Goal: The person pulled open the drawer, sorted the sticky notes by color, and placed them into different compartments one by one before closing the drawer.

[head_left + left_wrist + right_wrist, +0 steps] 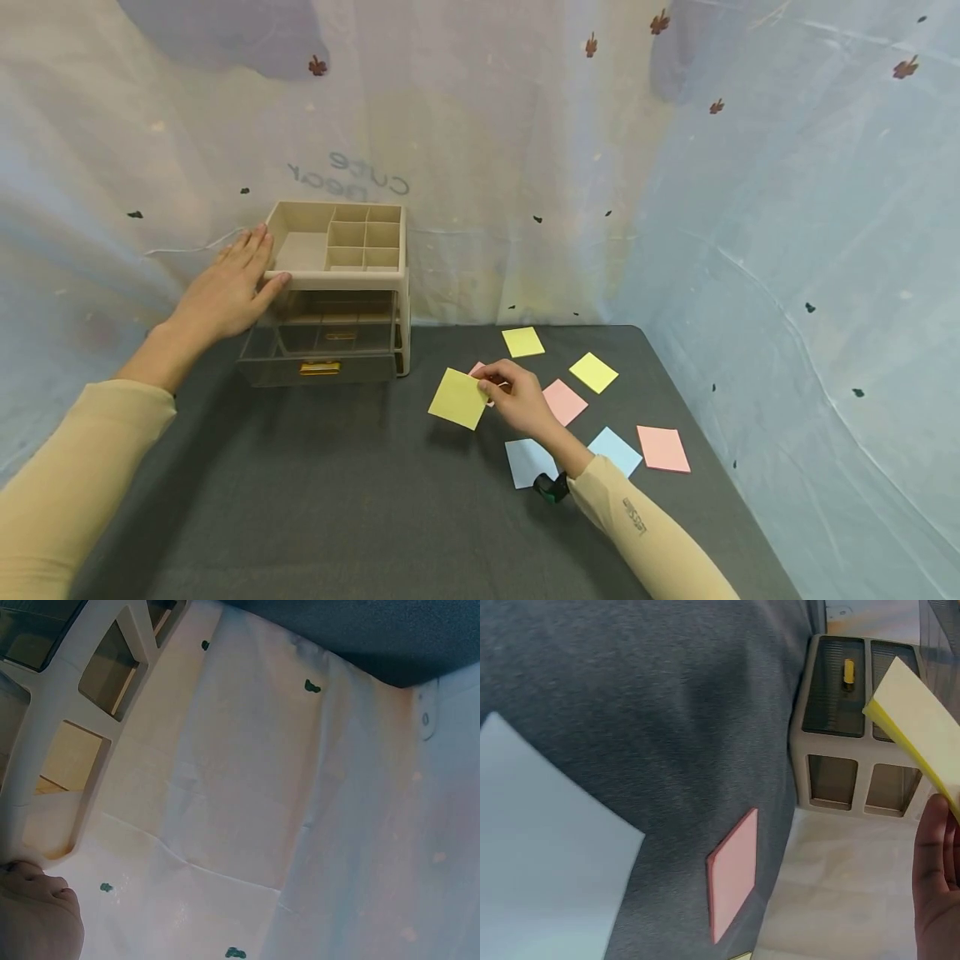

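A beige desk organizer (326, 277) stands at the back left, its lower see-through drawer (285, 368) pulled out. My left hand (225, 287) rests on its left top edge, fingers straight; the left wrist view shows part of that hand (39, 915) beside the organizer's side (112, 727). In my right hand (519, 402) a yellow sticky pad (457, 400) is pinched by one corner, held above the table to the right of the drawer. The right wrist view shows the pad (919, 724) above the fingers (933, 855), with the organizer (861, 750) beyond.
Two yellow pads (523, 342) (593, 372) lie at the back right. Pink pads (564, 402) (663, 449) and blue pads (529, 463) (617, 452) lie nearer; another pink pad is partly behind my right hand. A patterned curtain (480, 150) hangs behind the dark table (360, 500).
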Demonstrator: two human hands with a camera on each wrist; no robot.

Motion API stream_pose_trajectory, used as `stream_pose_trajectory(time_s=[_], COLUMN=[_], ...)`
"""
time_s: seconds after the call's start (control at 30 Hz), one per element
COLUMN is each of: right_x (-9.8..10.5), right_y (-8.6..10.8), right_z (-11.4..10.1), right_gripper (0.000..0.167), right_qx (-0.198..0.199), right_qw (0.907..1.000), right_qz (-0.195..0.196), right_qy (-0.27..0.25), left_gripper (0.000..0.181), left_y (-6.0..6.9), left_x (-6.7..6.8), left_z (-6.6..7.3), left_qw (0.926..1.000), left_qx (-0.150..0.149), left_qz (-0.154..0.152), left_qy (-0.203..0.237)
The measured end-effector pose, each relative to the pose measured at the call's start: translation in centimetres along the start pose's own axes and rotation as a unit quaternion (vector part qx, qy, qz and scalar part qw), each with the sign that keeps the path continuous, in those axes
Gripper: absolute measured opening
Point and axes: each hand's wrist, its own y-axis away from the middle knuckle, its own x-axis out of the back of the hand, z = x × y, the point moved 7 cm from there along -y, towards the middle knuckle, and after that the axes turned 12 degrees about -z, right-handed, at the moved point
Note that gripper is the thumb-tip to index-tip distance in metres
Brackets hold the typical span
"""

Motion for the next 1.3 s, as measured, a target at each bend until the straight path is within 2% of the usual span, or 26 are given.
stream_pose_trajectory(time_s=[0.17,0.43,0.73,0.9,1.3], right_x=[0.2,0.8,1.5,1.9,3.1], right_y=[-0.6,-1.6,-2.6,-3.2,-4.5], right_z=[-0.7,-2.2,-3.2,-4.2,-6.6], right_gripper=[0.015,0.014,0.013,0.013,0.014], right_qx=[0.005,0.041,0.062,0.085,0.118], right_qw=[0.9998,0.9978,0.9945,0.9912,0.9858], right_qz=[0.016,0.048,0.079,0.097,0.116], right_qy=[-0.006,-0.020,-0.033,-0.027,-0.027], left_gripper=[0.080,0.081,0.081,0.080,0.079], left_y=[0.0,0.1,0.1,0.2,0.0], left_x=[-0.1,-0.2,-0.2,-0.1,-0.2], left_z=[-0.2,-0.3,-0.2,-0.2,-0.1], left_qw=[1.0000,1.0000,1.0000,1.0000,1.0000], left_qx=[0.005,0.005,0.004,0.004,0.006], left_qz=[-0.002,-0.002,0.000,0.001,0.001], left_qy=[-0.004,-0.003,-0.003,0.001,-0.001])
